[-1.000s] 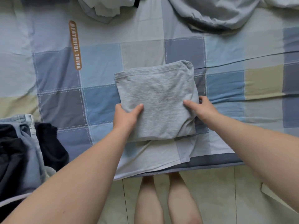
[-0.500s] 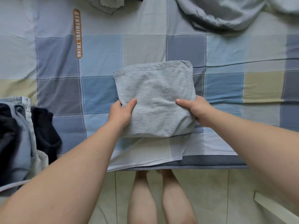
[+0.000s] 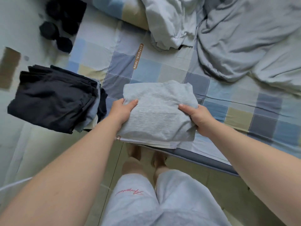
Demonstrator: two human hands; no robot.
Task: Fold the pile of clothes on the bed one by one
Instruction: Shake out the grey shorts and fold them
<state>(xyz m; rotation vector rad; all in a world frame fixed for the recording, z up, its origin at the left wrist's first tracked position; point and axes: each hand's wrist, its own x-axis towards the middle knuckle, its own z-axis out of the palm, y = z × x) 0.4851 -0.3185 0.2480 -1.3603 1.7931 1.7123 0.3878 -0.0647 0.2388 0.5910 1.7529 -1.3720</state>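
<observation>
A folded grey garment (image 3: 158, 110) is held over the near edge of the bed (image 3: 241, 119), which has a blue, grey and beige checked sheet. My left hand (image 3: 121, 110) grips its left side, thumb on top and fingers underneath. My right hand (image 3: 197, 117) grips its right side the same way. A stack of folded dark clothes (image 3: 53, 98) with a light blue piece beneath lies on the bed to the left. Unfolded pale clothes (image 3: 169, 23) and a crumpled grey piece (image 3: 244, 43) lie at the back.
Black rounded objects (image 3: 55, 35) sit at the far left top. The bed's dark grey edge (image 3: 203, 160) runs diagonally below the garment. My legs in pale shorts (image 3: 146, 201) stand on the tiled floor.
Both hands have closed on the grey garment's sides and it has come up off the sheet. The view has swung left, bringing the dark stack into sight.
</observation>
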